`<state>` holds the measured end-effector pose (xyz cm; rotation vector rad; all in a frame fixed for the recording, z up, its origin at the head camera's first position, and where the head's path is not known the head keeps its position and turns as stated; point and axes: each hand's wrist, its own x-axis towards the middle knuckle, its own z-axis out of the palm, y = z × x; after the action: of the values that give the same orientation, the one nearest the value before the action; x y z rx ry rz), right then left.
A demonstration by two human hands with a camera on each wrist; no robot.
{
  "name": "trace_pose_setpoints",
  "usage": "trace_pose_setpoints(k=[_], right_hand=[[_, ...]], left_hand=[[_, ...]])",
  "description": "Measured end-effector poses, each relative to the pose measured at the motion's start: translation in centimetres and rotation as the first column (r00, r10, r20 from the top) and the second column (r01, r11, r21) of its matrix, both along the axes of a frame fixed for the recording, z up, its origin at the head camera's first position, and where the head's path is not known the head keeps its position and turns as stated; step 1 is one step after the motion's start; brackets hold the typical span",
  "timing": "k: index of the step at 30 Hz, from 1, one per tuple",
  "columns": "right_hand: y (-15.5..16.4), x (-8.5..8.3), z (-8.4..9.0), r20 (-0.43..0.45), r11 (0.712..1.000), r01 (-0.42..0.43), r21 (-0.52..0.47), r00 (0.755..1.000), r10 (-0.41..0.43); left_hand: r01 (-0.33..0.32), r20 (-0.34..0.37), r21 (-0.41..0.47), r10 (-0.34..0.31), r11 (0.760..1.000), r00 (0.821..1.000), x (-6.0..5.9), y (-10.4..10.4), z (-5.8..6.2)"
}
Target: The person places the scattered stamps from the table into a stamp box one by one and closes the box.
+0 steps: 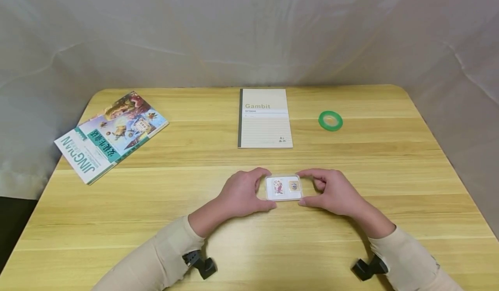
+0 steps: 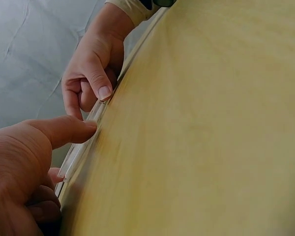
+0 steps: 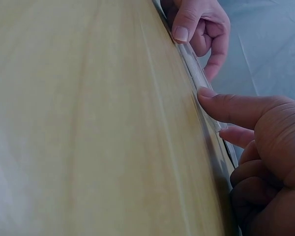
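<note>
- Left hand (image 1: 242, 193) pinches the clear card case (image 1: 283, 188) at its 9 o'clock end, fingers curled round it.
- Right hand (image 1: 331, 192) pinches its 3 o'clock end likewise.
- Case lies flat on the desk (image 1: 249, 239).

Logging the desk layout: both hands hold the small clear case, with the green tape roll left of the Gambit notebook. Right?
Not quite. The head view shows the green tape roll right of the Gambit notebook. Both hands, left hand and right hand, do hold the small clear case.
</note>
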<state>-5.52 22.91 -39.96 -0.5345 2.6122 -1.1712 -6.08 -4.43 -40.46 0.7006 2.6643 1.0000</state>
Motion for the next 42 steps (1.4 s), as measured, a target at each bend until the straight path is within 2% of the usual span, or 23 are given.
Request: trace_pose_setpoints(k=[13, 28, 42], right_hand=[[0.1, -0.02, 0.04, 0.008, 1.0, 0.009, 0.022, 1.0, -0.009], [0.02, -0.19, 0.0, -0.009, 1.0, -0.028, 0.003, 1.0, 0.028], [-0.09, -0.35, -0.05, 0.011, 0.999, -0.041, 0.0, 0.999, 0.041]], left_hand=[[-0.001, 0.019, -0.002, 0.001, 1.0, 1.0, -0.19, 0.08, -0.06], [-0.005, 0.05, -0.024, 0.006, 1.0, 0.999, -0.3, 0.26, 0.02], [0.02, 0.059, -0.016, -0.019, 1.0, 0.998, -0.51, 0.14, 0.21]])
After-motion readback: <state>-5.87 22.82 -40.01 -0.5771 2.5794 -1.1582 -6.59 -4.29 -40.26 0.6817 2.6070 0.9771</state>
